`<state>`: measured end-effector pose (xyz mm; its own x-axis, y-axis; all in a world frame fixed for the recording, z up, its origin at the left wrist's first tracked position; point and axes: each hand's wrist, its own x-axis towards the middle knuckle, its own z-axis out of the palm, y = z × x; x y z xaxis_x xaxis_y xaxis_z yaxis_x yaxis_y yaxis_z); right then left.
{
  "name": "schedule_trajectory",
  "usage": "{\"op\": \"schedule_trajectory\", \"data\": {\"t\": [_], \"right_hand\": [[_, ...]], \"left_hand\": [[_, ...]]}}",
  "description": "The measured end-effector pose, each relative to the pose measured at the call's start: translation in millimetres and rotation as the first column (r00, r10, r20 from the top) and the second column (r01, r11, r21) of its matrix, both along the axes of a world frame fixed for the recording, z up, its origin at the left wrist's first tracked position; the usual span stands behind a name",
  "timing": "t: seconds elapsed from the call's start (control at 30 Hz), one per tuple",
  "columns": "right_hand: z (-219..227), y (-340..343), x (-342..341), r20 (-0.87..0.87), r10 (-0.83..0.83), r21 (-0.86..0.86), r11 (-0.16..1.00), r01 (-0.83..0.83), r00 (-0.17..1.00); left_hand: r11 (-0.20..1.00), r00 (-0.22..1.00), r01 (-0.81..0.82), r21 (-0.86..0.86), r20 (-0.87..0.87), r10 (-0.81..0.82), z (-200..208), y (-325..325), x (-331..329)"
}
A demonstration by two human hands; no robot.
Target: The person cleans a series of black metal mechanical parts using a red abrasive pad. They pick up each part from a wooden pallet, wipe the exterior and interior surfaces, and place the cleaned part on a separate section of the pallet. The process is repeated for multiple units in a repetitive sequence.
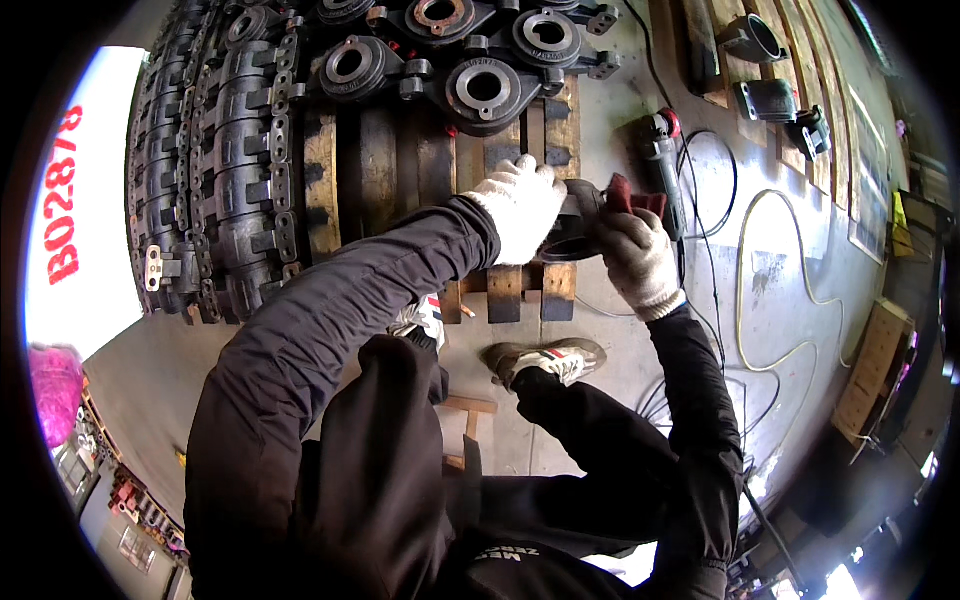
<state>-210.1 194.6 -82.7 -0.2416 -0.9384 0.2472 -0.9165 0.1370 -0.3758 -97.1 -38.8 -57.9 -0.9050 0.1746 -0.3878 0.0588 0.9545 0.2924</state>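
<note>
My left hand, in a white work glove, is closed on the left side of a dark metal casting with a round opening. The casting is held over the near edge of a wooden pallet. My right hand, in a soiled light glove, grips a dark red cloth-like piece against the casting's right side. The gloves hide much of the casting, and the cloth's exact kind is unclear. Just to the right, a grey angle grinder with a red end lies on the floor.
Ring-shaped castings sit at the pallet's far end. Stacked rounded castings with lugs stand at left. At far right, another pallet carries several loose parts. Black cables and a pale hose trail across the floor.
</note>
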Motion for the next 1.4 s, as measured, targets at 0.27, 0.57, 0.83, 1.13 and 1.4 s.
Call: {"op": "schedule_trajectory", "data": {"t": [0.27, 0.57, 0.83, 1.13, 1.4], "right_hand": [[-23.9, 15.0, 7.1, 0.175, -0.189, -0.134, 0.968, 0.214, 0.966], [8.4, -11.0, 7.7, -0.055, 0.049, 0.091, 0.995, -0.043, 0.997], [18.5, -19.2, -8.8, -0.035, 0.092, 0.039, 0.995, -0.09, 0.995], [-16.9, 3.3, -12.1, 0.033, -0.109, -0.04, 0.993, 0.11, 0.993], [20.2, -22.5, -6.0, -0.051, 0.089, 0.124, 0.989, -0.082, 0.995]], "left_hand": [[0.999, 0.999, -0.023, 0.032, 0.04, 0.022, 0.7, -5.4, 0.5], [1.0, 1.0, -0.004, -0.028, 0.021, 0.004, -1.6, -0.3, -5.2], [0.999, 1.0, -0.016, 0.038, 0.018, 0.016, -3.0, -8.3, -4.2], [0.997, 0.986, -0.083, 0.001, 0.142, 0.082, -3.6, -9.8, 4.0], [1.0, 0.999, -0.017, -0.005, 0.041, 0.017, 0.1, -5.5, -8.3]]}}
